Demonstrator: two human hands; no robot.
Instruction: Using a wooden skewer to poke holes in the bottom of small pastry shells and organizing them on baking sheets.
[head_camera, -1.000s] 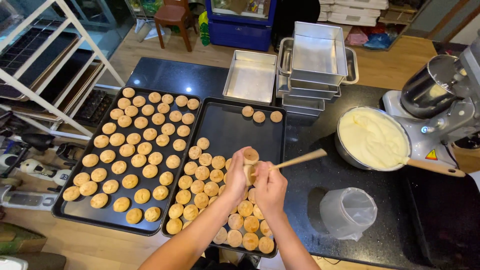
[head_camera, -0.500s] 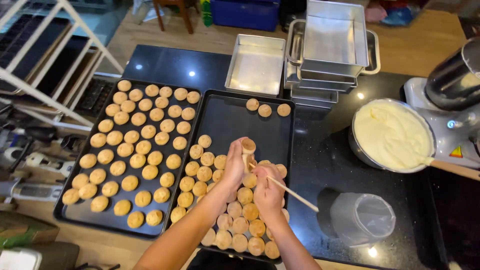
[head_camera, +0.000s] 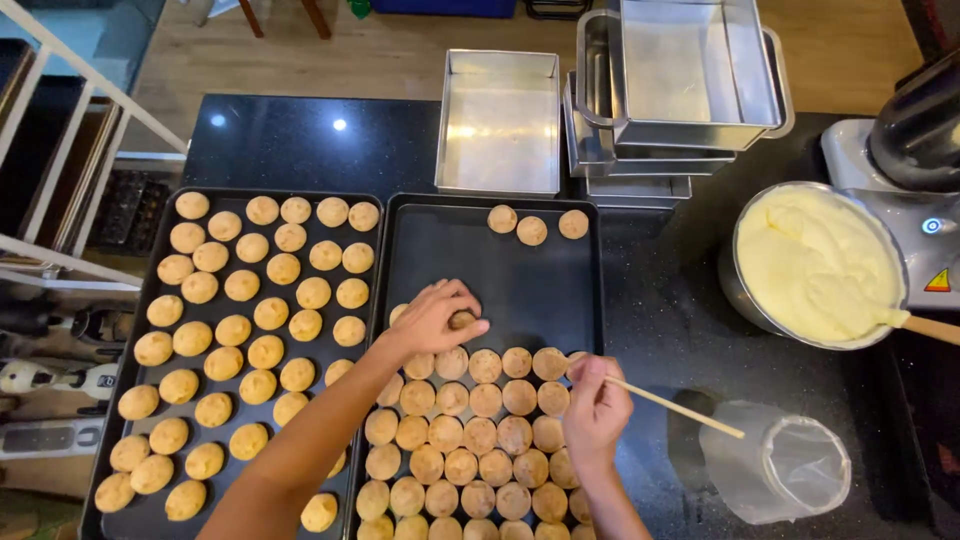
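The left hand (head_camera: 432, 318) has come down, its fingers now grasping a puff (head_camera: 462, 320) on the centre tray (head_camera: 590, 262); the right hand (head_camera: 596, 410), lowered, stays clenched around a wooden stick (head_camera: 675, 405).

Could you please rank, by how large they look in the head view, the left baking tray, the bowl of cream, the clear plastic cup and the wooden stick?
1. left baking tray, clearly largest.
2. bowl of cream.
3. clear plastic cup.
4. wooden stick in the right hand, as long as the cup is wide, but far thinner.
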